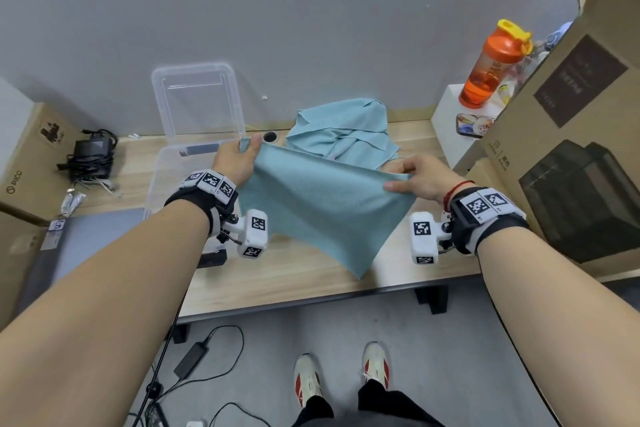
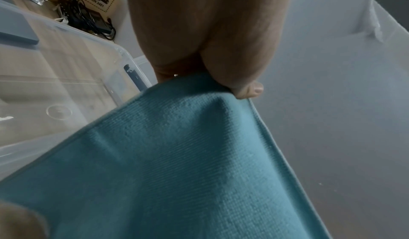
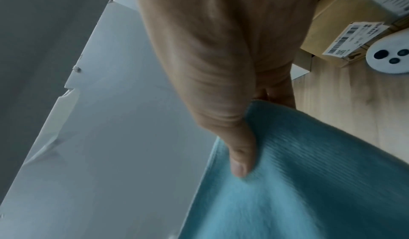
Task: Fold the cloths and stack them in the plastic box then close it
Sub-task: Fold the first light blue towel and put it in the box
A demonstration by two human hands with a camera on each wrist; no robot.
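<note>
A teal cloth hangs spread above the wooden table, held up by its two top corners. My left hand pinches the left corner between thumb and fingers. The right corner is pinched by my right hand. Its lower point droops toward the table's front edge. Behind it, more teal cloths lie crumpled on the table. The clear plastic box stands open at the left, its lid propped upright against the wall.
A large cardboard box fills the right side, with an orange bottle on a white block behind it. A smaller cardboard box, a black charger with cables and a grey laptop sit at the left.
</note>
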